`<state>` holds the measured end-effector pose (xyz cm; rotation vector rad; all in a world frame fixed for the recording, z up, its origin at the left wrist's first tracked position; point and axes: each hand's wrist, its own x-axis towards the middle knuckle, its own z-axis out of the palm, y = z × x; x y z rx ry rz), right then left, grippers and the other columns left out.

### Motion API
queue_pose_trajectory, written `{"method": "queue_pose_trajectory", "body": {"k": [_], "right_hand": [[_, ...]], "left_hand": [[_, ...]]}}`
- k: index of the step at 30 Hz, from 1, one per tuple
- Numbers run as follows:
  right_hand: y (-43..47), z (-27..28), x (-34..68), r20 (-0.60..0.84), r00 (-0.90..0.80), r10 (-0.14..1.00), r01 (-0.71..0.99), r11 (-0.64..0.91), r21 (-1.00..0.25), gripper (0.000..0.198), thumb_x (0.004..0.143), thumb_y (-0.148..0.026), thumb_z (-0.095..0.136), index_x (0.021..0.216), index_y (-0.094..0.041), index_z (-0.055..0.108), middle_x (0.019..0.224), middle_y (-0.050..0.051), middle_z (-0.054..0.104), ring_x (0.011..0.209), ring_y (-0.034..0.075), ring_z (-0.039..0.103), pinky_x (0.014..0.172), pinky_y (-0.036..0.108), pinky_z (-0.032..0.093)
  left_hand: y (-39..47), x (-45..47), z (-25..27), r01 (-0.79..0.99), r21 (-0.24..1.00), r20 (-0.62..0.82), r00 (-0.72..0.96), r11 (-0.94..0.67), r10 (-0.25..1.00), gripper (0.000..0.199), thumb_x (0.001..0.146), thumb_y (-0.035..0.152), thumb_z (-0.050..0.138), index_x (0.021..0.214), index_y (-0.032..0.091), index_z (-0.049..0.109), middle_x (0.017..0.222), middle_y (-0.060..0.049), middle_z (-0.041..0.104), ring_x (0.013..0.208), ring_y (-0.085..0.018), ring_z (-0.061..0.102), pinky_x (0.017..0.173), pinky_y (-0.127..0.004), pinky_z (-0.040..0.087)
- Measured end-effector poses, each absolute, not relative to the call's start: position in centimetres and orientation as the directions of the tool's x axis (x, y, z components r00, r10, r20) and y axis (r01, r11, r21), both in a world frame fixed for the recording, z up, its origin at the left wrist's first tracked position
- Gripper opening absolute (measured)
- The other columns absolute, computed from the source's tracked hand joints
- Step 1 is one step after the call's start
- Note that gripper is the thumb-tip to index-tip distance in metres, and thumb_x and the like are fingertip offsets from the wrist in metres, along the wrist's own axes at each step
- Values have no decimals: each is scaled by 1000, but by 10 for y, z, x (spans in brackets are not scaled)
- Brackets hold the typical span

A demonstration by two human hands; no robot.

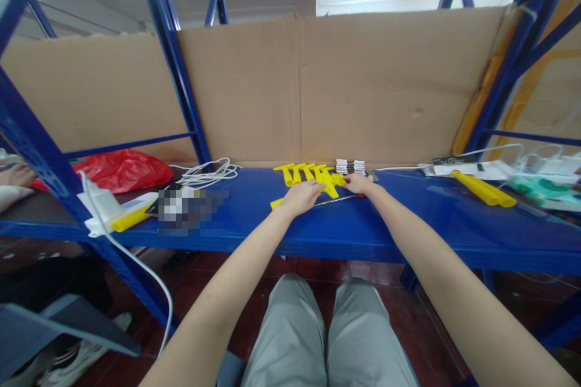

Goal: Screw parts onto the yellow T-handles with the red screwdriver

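Note:
My left hand [300, 198] is closed over a yellow plastic piece [276, 203], one end of which sticks out to the left of the hand. My right hand [359, 184] reaches to small yellow parts [338, 179], its fingers pinched at their edge; the fingertips are partly hidden. Just behind my left hand, several T-shaped yellow plastic pieces [297, 173] lie in a row. Between the hands rests a screwdriver [336, 200] with a thin metal shaft, its red handle below my right hand. Banded white-and-dark bundles [350, 166] sit behind the right hand.
The blue shelf [254, 227] backs onto a cardboard panel [240, 91] between blue uprights. A coiled white cable [209, 174], red plastic bag [122, 170] and power strip lie left. Yellow tubes [483, 188] lie right. Another person's hand [17, 175] shows far left.

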<state>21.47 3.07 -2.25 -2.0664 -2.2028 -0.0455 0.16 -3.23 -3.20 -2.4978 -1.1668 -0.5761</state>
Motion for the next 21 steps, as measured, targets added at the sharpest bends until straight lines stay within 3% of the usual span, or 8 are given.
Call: {"method": "queue_pose_trajectory", "body": {"k": [13,21], "right_hand": [[31,-24,212,82,-114,990,993,116,-18,51,90,-48,37,136,-29,49,135,10,55,126,36,45,100,62,27],[23,-21,209,85,-110,990,994,110,-1,52,89,-51,37,133,-27,53,132,12,57,126,36,44,102,62,24]], "left_hand": [[-32,1,-32,787,-127,481,582,-604,656,32,91,22,47,119,22,63,120,-7,65,105,-19,62,89,-31,50],[-34,2,-31,785,-121,479,582,-608,657,32,92,22,46,119,22,63,119,-7,65,106,-19,62,91,-33,50]]}}
